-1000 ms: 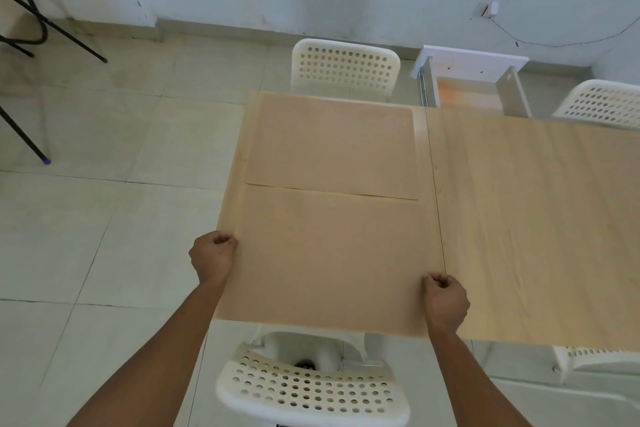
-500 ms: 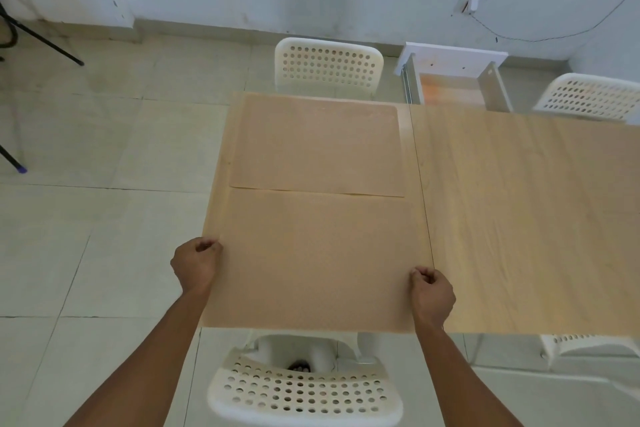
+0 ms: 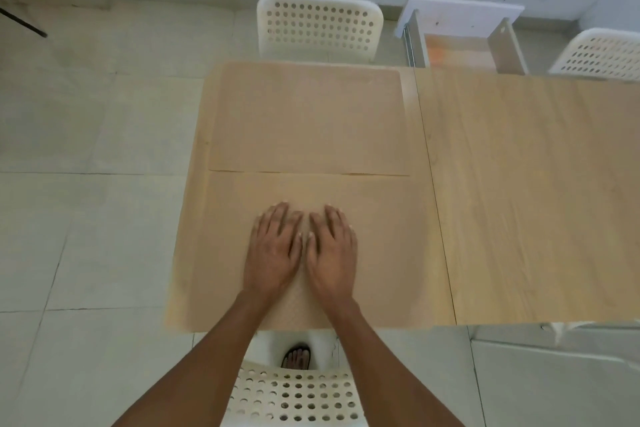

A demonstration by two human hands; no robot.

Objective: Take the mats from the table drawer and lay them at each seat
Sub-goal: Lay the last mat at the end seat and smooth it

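Observation:
Two tan mats lie flat on the left end of the light wooden table [image 3: 536, 191]. The near mat [image 3: 388, 246] reaches the table's front edge, in front of the near white chair [image 3: 294, 399]. The far mat [image 3: 308, 118] lies beyond it, before the far white chair [image 3: 320, 24]. My left hand [image 3: 273, 250] and my right hand [image 3: 330, 251] rest side by side, palms down with fingers straight, on the middle of the near mat. The table drawer [image 3: 464, 40] stands pulled open at the far side, with an orange-tinted bottom showing.
A third white chair [image 3: 602, 52] stands at the far right by the drawer. Pale floor tiles surround the table. A black stand leg [image 3: 24, 22] shows at the far left. A foot in a sandal [image 3: 296, 357] is under the table's front edge.
Both hands let go of the near mat's left and right edges and moved to its middle, where they now lie flat. The mat has settled on the table.

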